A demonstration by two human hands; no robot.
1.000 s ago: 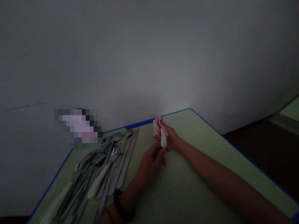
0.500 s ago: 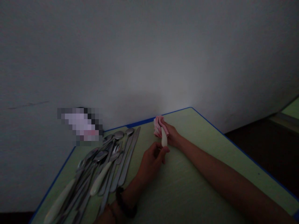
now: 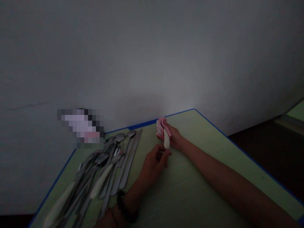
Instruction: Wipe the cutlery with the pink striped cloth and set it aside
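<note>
My right hand (image 3: 175,135) is closed around a bunched pink cloth (image 3: 161,127), which wraps one end of a piece of cutlery. Only the smooth white handle (image 3: 166,142) of that piece sticks out toward me; its other end is hidden in the cloth. At the tip of the handle, the fingers of my left hand (image 3: 153,163) are closed in a pinch. Left of that hand lies a spread of cutlery, with a spoon (image 3: 130,134), a table knife (image 3: 130,161), a fork (image 3: 117,152) and a white-handled spoon (image 3: 102,182).
The pale green table (image 3: 201,190) has a blue edge and stands against a grey wall (image 3: 152,57). A blurred-out object (image 3: 82,126) is at the back left. Dark floor (image 3: 266,142) shows beyond the right edge.
Both hands keep nearly the same place and hold. The view has shifted very slightly, so the cutlery at left appears a little further left.
</note>
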